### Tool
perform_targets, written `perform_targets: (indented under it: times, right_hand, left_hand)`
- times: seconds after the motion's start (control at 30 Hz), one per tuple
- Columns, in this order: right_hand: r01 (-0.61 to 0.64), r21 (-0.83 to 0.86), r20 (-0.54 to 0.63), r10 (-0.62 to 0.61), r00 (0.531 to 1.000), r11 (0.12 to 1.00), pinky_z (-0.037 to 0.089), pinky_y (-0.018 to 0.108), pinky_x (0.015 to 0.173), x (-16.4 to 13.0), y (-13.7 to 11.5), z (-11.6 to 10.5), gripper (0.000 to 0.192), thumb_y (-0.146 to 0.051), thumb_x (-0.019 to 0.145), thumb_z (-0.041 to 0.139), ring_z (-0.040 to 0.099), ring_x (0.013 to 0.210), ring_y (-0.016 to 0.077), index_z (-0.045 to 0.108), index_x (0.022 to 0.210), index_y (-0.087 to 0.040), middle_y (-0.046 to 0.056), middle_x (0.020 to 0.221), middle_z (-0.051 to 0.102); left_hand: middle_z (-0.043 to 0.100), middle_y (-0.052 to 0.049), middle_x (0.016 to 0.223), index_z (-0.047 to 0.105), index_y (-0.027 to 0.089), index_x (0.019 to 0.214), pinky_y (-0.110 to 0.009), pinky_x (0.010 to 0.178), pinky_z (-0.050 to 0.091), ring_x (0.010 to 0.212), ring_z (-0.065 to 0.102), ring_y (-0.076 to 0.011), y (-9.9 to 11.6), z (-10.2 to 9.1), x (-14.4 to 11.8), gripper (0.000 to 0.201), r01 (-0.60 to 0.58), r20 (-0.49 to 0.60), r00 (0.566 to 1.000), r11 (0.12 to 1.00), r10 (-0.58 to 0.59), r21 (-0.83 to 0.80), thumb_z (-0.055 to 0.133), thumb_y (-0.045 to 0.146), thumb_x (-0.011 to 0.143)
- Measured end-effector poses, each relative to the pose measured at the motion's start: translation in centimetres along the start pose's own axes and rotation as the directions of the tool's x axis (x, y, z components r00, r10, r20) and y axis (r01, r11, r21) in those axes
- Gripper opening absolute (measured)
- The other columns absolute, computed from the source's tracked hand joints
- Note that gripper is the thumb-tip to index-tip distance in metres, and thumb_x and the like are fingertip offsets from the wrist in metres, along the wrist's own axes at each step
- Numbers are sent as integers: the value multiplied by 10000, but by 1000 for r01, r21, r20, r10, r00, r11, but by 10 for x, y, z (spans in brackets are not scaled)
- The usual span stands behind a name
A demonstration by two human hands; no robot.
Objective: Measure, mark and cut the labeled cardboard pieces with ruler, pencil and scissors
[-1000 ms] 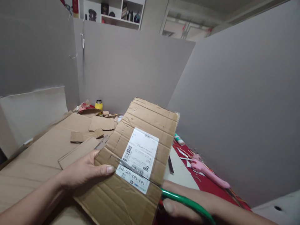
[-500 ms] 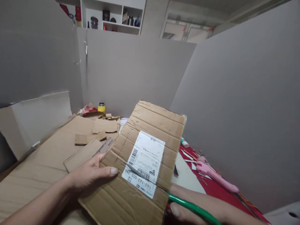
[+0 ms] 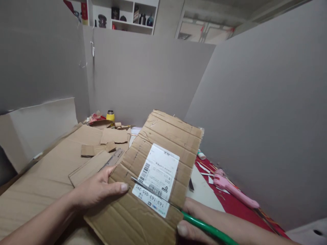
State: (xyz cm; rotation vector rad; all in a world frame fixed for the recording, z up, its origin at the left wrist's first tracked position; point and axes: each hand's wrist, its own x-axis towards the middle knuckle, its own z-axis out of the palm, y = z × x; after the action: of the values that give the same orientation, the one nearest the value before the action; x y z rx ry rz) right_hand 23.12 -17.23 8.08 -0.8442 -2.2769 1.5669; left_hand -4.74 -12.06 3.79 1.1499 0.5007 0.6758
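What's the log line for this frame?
left hand: holds cardboard | right hand: scissors cutting across label | glue gun on table

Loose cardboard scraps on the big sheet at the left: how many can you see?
About 4: one small scrap, a larger one behind it, a little one between them, and a long strip by the left hand. Others may be hidden behind the held cardboard.

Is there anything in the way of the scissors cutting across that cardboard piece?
The scissors in the right hand cut across the cardboard through its white label. The left hand grips the left edge, its thumb near the blade tip but beside the cutting line. Nothing else visible blocks it.
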Motion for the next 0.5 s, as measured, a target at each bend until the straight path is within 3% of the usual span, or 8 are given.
perform_targets:
  times: [0.17,0.33,0.43,0.5]
  right_hand:
    - [20,25,-36,-19,999,999,397,372,1093,1,11,5,680,-650,935,440,532,1288,307,565,1376,-147,149,1356,598]
    - [55,1,-46,-55,997,998,460,370,1005,2,19,6,620,-640,945,420,627,1107,298,654,1235,-145,128,1118,696]
    - [2,-57,-69,-6,998,998,533,328,792,1,25,4,666,-704,905,429,657,838,255,695,1058,-113,101,880,694]
    - [-80,-106,-84,71,994,991,509,263,639,0,27,2,649,-711,869,497,609,688,195,689,975,-100,66,777,656]
  left_hand:
    - [737,-128,1152,647,181,1220,-407,878,538,940,724,-260,-1,-2,1,428,-3,21,1000,1000,3,-3,744,291,818]
    - [733,-112,1169,639,207,1231,-393,887,536,952,722,-241,-1,-5,0,422,4,26,1000,1000,-4,1,744,286,829]
    - [739,-97,1159,641,222,1231,-402,904,531,954,721,-237,0,-6,0,435,28,21,999,1000,-28,0,758,282,816]
    - [743,-102,1145,656,210,1217,-394,903,528,957,718,-244,3,-5,0,446,32,27,999,999,-32,6,774,298,797]
